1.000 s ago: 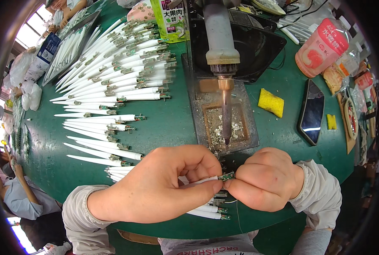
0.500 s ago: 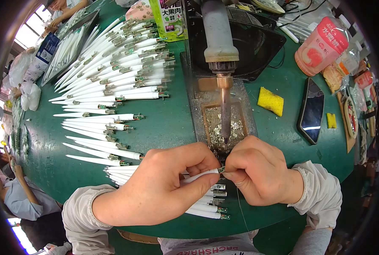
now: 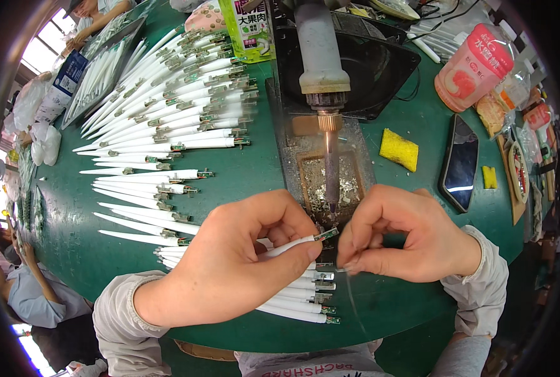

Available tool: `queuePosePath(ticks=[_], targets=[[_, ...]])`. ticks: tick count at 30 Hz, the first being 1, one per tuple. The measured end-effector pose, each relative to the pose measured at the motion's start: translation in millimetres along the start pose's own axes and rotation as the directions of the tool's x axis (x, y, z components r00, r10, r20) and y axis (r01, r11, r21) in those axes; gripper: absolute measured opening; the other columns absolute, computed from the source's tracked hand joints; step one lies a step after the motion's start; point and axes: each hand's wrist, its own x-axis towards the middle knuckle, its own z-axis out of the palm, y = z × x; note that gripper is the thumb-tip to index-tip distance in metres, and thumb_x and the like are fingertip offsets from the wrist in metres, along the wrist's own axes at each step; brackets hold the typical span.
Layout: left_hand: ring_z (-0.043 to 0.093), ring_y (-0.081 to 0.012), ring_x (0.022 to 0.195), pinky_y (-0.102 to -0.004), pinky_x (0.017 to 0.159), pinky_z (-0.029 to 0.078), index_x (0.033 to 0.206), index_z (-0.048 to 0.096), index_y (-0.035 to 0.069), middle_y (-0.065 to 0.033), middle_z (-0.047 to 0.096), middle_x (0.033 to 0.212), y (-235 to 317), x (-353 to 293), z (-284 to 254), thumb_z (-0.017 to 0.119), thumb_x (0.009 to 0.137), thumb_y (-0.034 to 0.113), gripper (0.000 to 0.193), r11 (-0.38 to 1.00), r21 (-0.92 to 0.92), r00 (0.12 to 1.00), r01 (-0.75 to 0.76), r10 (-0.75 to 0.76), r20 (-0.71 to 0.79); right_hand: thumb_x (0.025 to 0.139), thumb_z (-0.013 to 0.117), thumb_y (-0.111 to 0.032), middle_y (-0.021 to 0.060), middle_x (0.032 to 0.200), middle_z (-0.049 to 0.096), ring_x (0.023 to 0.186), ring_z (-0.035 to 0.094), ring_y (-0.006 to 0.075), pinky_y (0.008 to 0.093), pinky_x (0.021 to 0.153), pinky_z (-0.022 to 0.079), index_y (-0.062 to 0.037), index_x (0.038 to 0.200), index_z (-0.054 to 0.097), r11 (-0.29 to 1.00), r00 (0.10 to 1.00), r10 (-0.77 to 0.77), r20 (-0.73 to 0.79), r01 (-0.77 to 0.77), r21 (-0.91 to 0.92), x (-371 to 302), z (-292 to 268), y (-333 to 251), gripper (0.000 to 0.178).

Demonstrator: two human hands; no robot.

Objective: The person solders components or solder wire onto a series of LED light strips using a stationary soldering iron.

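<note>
Between the thumb and fingers of my left hand (image 3: 242, 254) is a white tapered stick (image 3: 286, 249), a small green circuit board (image 3: 326, 234) jutting from its right end. This board lies just below the tip of a soldering iron (image 3: 331, 182), which hangs upright from above; a small gap shows between them. My right hand (image 3: 412, 235) is closed in a pinch just right of the board. From its fingertips a thin solder wire (image 3: 357, 308) trails down, partly blurred. More such sticks (image 3: 302, 306) lie under and beside my left hand.
Many white sticks (image 3: 186, 110) with board ends lie in rows at left. Below the iron is a metal tray (image 3: 302, 182) with solder scraps. A yellow sponge (image 3: 399, 150), a phone (image 3: 461, 163) and a pink package (image 3: 474, 68) stand to the right. Other people sit at far left.
My right hand has drawn back to the right from the board, wire still in its fingers. My left hand has shifted slightly; the board end is now higher, nearer the iron's tip.
</note>
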Motion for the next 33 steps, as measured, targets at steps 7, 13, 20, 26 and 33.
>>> queuePosePath(ticks=[7, 13, 20, 26, 33], targets=[[0.056, -0.0044, 0.07, -0.0185, 0.062, 0.043, 0.09, 0.055, 0.001, -0.0013, 0.06, 0.078, 3, 8, -4, 0.065, 0.084, -0.001, 0.012, 0.963, -0.251, 0.994, 0.098, -0.083, 0.068, 0.084, 0.066, -0.003, 0.0005, 0.059, 0.057, 0.052, 0.056, 0.0054, 0.0202, 0.045, 0.036, -0.0041, 0.089, 0.052, 0.998, 0.989, 0.03, -0.143, -0.023, 0.051, -1, 9, 3, 0.015], [0.057, -0.0044, 0.071, -0.0171, 0.061, 0.043, 0.088, 0.054, 0.002, -0.0022, 0.062, 0.081, 5, 12, -6, 0.065, 0.083, -0.003, 0.013, 0.912, -0.384, 0.986, 0.143, -0.097, 0.136, 0.083, 0.066, -0.004, -0.0001, 0.061, 0.057, 0.049, 0.048, 0.0032, 0.0189, 0.046, 0.034, -0.0034, 0.092, 0.052, 0.997, 0.972, -0.019, -0.236, 0.036, 0.066, -1, 18, 13, 0.016], [0.057, -0.0042, 0.073, -0.0173, 0.063, 0.044, 0.089, 0.055, 0.002, -0.0022, 0.062, 0.084, 3, 11, 0, 0.065, 0.083, -0.004, 0.013, 0.986, -0.147, 0.994, 0.084, -0.074, 0.077, 0.083, 0.066, -0.004, 0.0003, 0.064, 0.059, 0.052, 0.052, 0.0035, 0.0196, 0.046, 0.037, -0.0033, 0.094, 0.054, 0.988, 0.969, -0.135, -0.208, 0.115, -0.107, 3, 18, 15, 0.016], [0.056, -0.0059, 0.066, -0.0185, 0.055, 0.042, 0.09, 0.054, 0.001, -0.005, 0.063, 0.08, 5, 12, -2, 0.064, 0.085, -0.001, 0.011, 0.96, -0.26, 0.992, 0.1, -0.076, 0.102, 0.084, 0.064, -0.004, 0.0008, 0.064, 0.06, 0.051, 0.051, 0.0037, 0.0198, 0.046, 0.036, -0.0029, 0.094, 0.054, 0.991, 0.966, -0.126, -0.228, 0.114, -0.064, 2, 21, 15, 0.014], [0.054, -0.0081, 0.059, -0.0194, 0.049, 0.039, 0.088, 0.054, 0.002, -0.0092, 0.063, 0.077, 4, 15, -6, 0.061, 0.089, 0.006, 0.008, 0.926, -0.352, 0.99, 0.14, -0.118, 0.083, 0.087, 0.062, -0.005, -0.0005, 0.062, 0.056, 0.049, 0.045, 0.002, 0.019, 0.045, 0.031, -0.002, 0.095, 0.052, 0.995, 0.954, -0.08, -0.29, 0.092, 0.026, -1, 22, 17, 0.013]])
